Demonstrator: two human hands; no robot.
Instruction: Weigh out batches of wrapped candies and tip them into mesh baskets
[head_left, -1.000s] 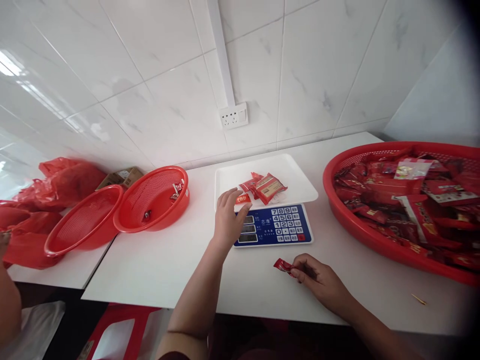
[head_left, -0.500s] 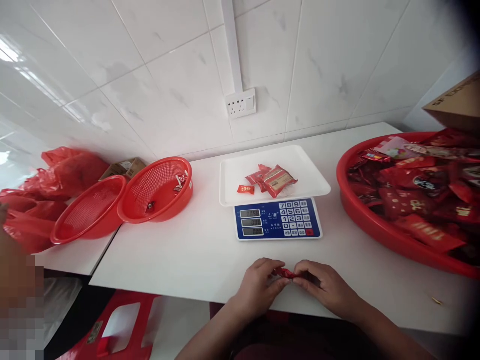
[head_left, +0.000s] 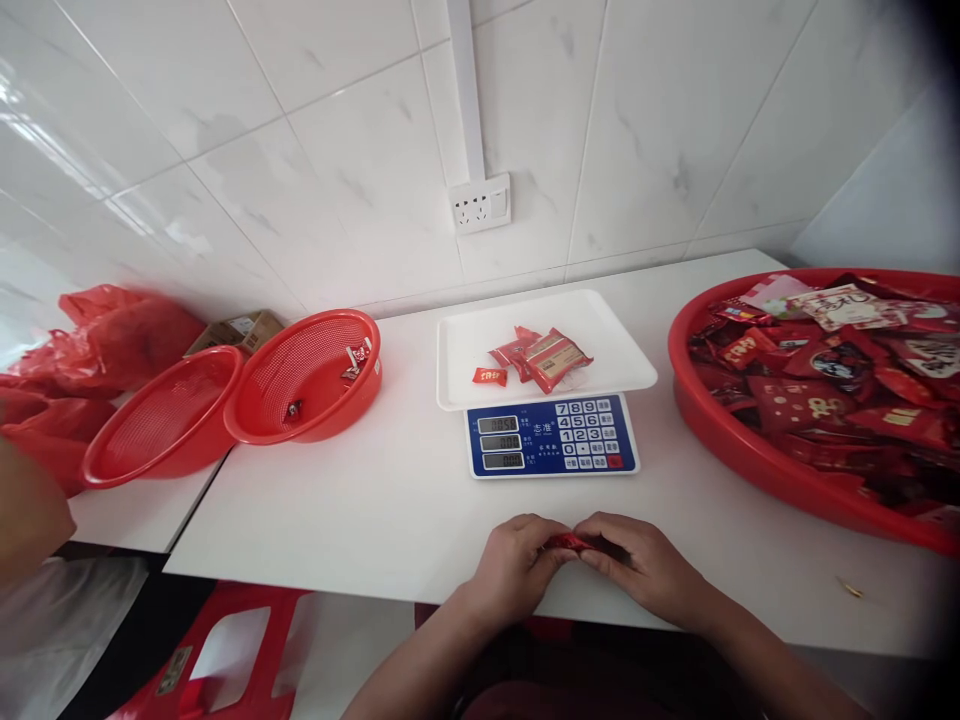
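My left hand (head_left: 516, 562) and my right hand (head_left: 637, 558) meet at the table's near edge, both pinching a small red candy wrapper (head_left: 568, 542) between their fingertips. Just beyond them stands a blue-faced scale (head_left: 552, 441) with a white tray (head_left: 615, 345) on top. On the tray lie a small red candy (head_left: 490, 375) and a few larger red packets (head_left: 544, 358).
A big red basket (head_left: 731, 440) heaped with red packets fills the right side. Two red mesh baskets (head_left: 307, 380) (head_left: 161, 420) sit at left, with red plastic bags (head_left: 90, 340) and a cardboard box behind. Another person's arm (head_left: 26, 515) shows at far left. A red stool (head_left: 225, 660) stands below.
My left hand left the tray, leaving the small candy there, and came back to join my right hand on the red wrapper. The view shifted slightly.
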